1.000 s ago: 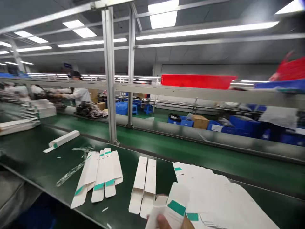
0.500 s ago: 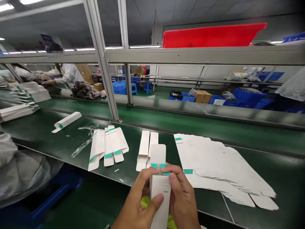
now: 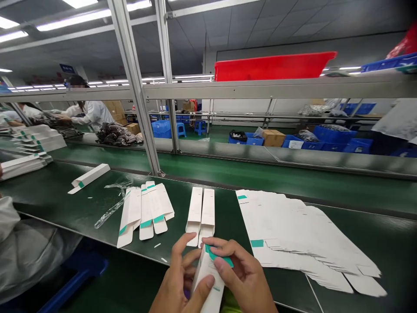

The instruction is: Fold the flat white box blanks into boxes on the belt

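Observation:
My left hand (image 3: 176, 280) is wrapped around a narrow white carton (image 3: 212, 300), its thumb pressed on the front face. My right hand (image 3: 246, 276) grips the carton's top end, thumb and fingers on a green-marked flap (image 3: 210, 253). Just beyond my hands, two formed white cartons (image 3: 195, 204) lie side by side on the dark table, their open ends toward me. Several flattened or part-formed cartons (image 3: 156, 208) with green tabs lie to the left. On the right spreads a fanned stack of flat carton blanks (image 3: 293, 226).
A clear plastic strip (image 3: 109, 213) and one more carton (image 3: 91, 176) lie on the left. A metal post (image 3: 140, 100) rises at the table's far edge, with a rail (image 3: 260, 90) carrying a red bin (image 3: 273, 67). A person in white (image 3: 97, 114) works far left.
The carton's tall end flap no longer stands up; the end is folded over under my right fingers. The carton now tilts to the right. The view has tipped slightly upward.

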Action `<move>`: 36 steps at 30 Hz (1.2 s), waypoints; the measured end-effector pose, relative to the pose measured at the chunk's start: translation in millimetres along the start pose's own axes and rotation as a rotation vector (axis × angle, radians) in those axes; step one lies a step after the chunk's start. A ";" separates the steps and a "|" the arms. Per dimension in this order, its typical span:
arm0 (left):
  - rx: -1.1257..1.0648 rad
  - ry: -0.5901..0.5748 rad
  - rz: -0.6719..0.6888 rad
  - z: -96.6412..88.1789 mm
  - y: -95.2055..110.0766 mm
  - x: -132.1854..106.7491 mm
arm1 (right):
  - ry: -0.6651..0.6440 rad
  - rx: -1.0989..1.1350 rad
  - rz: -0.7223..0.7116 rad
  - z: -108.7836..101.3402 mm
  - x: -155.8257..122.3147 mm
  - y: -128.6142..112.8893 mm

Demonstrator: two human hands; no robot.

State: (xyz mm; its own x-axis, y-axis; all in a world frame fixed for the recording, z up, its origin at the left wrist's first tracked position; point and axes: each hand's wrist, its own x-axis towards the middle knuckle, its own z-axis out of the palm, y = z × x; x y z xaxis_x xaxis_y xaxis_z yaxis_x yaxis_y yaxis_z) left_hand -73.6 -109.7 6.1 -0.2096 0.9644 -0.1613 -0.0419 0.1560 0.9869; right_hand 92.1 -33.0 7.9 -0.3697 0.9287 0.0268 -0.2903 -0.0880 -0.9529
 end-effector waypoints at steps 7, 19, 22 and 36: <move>0.114 -0.094 0.032 -3.8 -10.8 -3.5 | -0.003 0.047 0.111 -16.1 1.3 4.7; 0.055 -0.170 0.112 -0.8 -3.9 -0.6 | -0.191 -0.186 -0.049 -21.0 -11.4 -22.0; -0.007 -0.160 0.121 -0.1 -2.8 0.6 | -0.222 -0.266 -0.073 -25.3 -9.8 -17.5; 0.402 0.176 0.341 0.2 -14.1 69.4 | 0.155 -0.139 0.078 -24.2 19.8 26.3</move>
State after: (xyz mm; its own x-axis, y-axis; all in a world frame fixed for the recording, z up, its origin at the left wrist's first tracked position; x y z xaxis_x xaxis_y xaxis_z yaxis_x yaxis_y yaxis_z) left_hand -87.4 -45.0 -19.0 -0.3077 0.9296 0.2030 0.4259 -0.0562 0.9030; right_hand 98.5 -8.2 -23.9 -0.2428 0.9663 -0.0851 -0.1375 -0.1211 -0.9831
